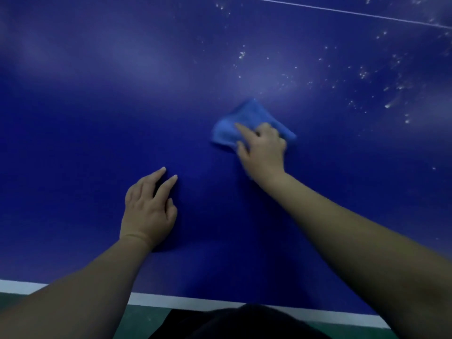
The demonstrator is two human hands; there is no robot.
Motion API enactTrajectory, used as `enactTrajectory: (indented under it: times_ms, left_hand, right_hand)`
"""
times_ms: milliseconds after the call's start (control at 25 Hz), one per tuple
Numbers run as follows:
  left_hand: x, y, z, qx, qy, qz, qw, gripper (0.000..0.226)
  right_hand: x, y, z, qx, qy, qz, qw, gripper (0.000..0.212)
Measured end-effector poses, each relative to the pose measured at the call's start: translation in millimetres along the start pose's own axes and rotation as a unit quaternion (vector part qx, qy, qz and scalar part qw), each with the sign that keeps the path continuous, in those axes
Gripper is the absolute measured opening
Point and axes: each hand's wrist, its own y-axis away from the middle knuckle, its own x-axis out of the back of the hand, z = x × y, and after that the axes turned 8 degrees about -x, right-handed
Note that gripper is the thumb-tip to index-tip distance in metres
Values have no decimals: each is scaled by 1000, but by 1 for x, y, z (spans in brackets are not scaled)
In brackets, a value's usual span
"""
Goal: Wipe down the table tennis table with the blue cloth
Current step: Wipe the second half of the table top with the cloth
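The dark blue table tennis table [97, 118] fills the view. A crumpled light blue cloth [247, 121] lies on it right of centre. My right hand [263, 149] presses down on the cloth's near side, index finger stretched over it and the other fingers curled into the fabric. My left hand [149, 209] rests flat on the bare table surface to the lower left, fingers spread and straight, holding nothing. White specks and droplets [362, 74] dot the surface to the upper right, beyond the cloth.
The table's white edge line [186, 300] runs along the bottom, with green floor [14, 300] below it. A thin white line [342, 11] crosses the far top right. Dark clothing [244, 321] shows at the bottom centre.
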Motion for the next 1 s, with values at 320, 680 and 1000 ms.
enactTrajectory:
  times_ms: [320,680,1000]
  left_hand:
    - [-2,1,-2,-3,-1,-3,1000,53]
    - [-3,0,-1,-12,-3,9,1000,52]
    - [-1,0,0,-16,-1,14,1000,51]
  right_hand:
    - [29,-116,50,-257,-18,83,963,41]
    - [-20,-110,-71,164,15,-59,985,40]
    - [5,-116,7,-308,-38,100,945,40]
